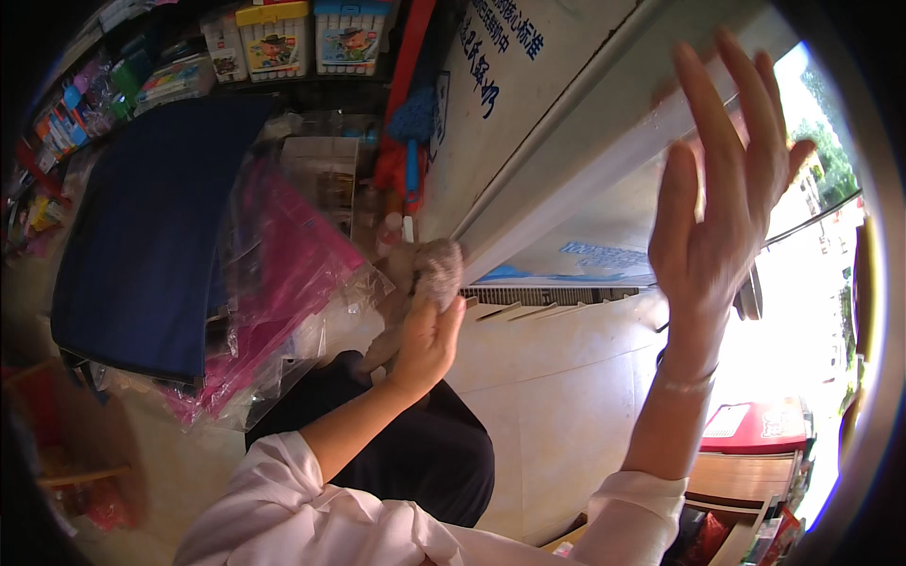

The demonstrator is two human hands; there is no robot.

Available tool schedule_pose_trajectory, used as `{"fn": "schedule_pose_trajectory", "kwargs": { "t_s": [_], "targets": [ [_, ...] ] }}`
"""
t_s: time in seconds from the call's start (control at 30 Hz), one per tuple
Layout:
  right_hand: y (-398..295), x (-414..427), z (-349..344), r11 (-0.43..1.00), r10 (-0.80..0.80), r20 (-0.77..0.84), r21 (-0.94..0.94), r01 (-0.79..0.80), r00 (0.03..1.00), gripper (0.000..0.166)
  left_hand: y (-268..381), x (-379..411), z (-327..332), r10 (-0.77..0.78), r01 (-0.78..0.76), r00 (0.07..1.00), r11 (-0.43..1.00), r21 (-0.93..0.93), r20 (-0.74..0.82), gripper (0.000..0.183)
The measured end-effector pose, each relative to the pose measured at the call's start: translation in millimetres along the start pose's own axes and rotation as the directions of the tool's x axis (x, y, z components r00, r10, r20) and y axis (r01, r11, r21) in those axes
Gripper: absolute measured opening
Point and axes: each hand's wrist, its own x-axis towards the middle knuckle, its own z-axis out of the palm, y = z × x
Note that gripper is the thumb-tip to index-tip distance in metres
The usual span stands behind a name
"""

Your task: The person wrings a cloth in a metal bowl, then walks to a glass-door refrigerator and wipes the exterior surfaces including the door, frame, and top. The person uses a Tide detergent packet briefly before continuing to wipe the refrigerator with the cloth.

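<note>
My left hand (428,347) grips a crumpled greyish-brown cloth (440,265) at the lower corner of a large white cabinet (538,92), which looks like a refrigerator. Part of the cloth hangs below my fingers. Whether it presses on the cabinet's pale edge strip (566,180) I cannot tell. My right hand (732,191) is raised at the right, slightly blurred, with nothing in it and its fingers spread. It is in front of the cabinet's front face, and contact with it is unclear. Blue writing marks the cabinet's side.
Left of my knees, a dark blue fabric cover (152,240) lies over plastic-wrapped pink goods (283,262). Marker-pen boxes (276,46) stand on a shelf behind. A blue-handled brush (412,156) hangs by the cabinet. A red box (757,424) tops a wooden unit (743,474) at right.
</note>
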Motion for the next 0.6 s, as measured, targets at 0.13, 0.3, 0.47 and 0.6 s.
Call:
{"fn": "schedule_pose_trajectory", "kwargs": {
  "t_s": [0.13,0.3,0.47,0.6],
  "targets": [
    [22,11,28,0.991,-0.103,0.01,-0.079,0.104,0.995,0.033,26,44,31,0.465,-0.467,0.882,0.843,0.268,0.074,0.016],
    [36,6,44,0.964,-0.244,-0.022,-0.116,0.239,0.97,0.033,29,70,40,0.553,-0.521,0.833,0.791,0.32,-0.009,0.022],
    [41,15,33,0.92,-0.334,0.108,-0.181,0.348,0.937,0.035,-42,27,30,0.305,-0.281,0.951,0.924,0.261,-0.054,0.017],
    [54,15,34,0.909,-0.364,0.099,-0.178,0.376,0.926,0.037,-96,8,17,-0.245,0.164,0.962,0.867,0.47,0.117,0.026]
  ]
}}
